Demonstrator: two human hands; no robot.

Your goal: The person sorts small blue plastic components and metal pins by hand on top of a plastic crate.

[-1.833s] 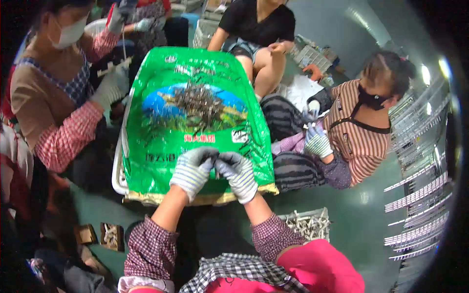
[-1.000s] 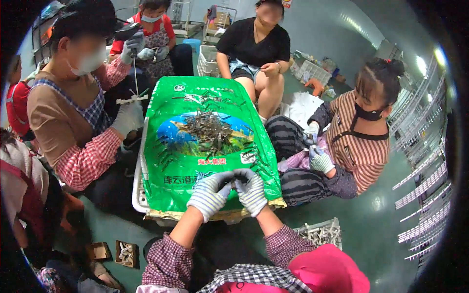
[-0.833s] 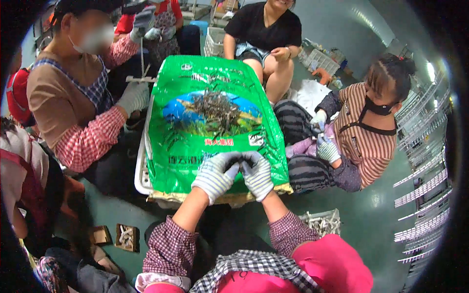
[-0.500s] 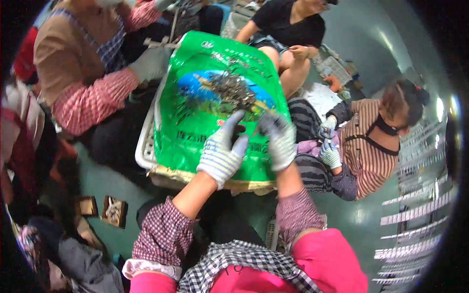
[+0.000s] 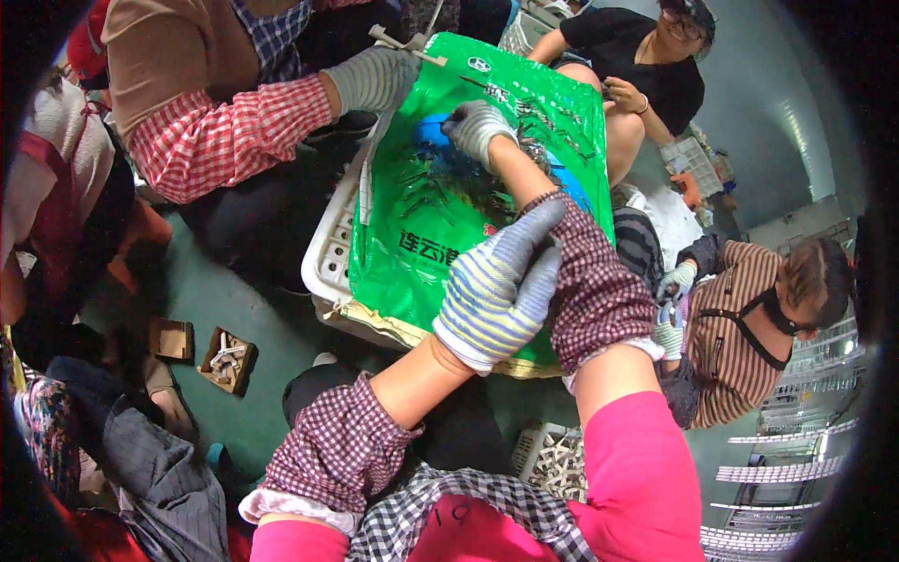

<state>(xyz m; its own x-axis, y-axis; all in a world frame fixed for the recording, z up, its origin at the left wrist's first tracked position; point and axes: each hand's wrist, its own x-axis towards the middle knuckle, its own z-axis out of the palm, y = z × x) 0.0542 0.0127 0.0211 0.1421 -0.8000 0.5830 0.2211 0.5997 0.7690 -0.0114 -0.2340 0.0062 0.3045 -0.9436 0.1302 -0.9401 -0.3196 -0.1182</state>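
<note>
A green printed plastic sack [image 5: 412,281] lies over a white plastic crate [image 5: 328,255] in front of me. Thin dark pieces are strewn on it, with a denser pile [image 5: 482,195] partly hidden under my right forearm. My right hand [image 5: 479,131], in a striped glove, reaches across to the pile's far side. Its fingers are curled down, and their dark tips hide whatever they grip. Nearer to me, my left hand [image 5: 496,292] hovers above the sack's front part, thumb close to the forefinger. The other fingers are turned away, so what it holds cannot be made out.
At the left, a co-worker's gloved hand [image 5: 375,80] holds a pale bracket-like piece [image 5: 407,43] by the sack's far corner. Two other people sit at the right. Small cardboard boxes [image 5: 225,362] stand on the floor, and a basket of pale pieces [image 5: 560,465] is below my right arm.
My right hand has moved away from me and left across the pile. My left hand stays over the near sack. The view has shifted, and the co-worker's pale piece is nearer the sack.
</note>
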